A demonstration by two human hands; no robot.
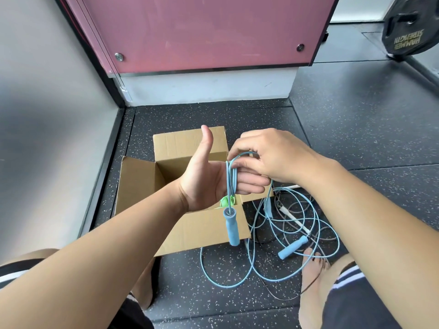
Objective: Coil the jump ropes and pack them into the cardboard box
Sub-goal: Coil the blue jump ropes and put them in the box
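My left hand [209, 179] is held flat, thumb up, above the open cardboard box [142, 186]. Several turns of the blue jump rope [231, 176] are wound around its fingers. One blue handle [231, 227] hangs down from the coil. My right hand [273, 157] pinches a loop of the same blue rope at the top of the coil. The rest of the blue rope [259, 264] lies loose on the floor with its second blue handle [292, 247]. A green rope [226, 201] shows inside the box.
A white-handled rope [294, 219] and a thin dark cord [311, 284] lie tangled with the blue one to the right of the box. My bare foot [313, 276] rests on the floor there. A pink panel [202, 32] stands behind, a black weight plate [408, 27] at far right.
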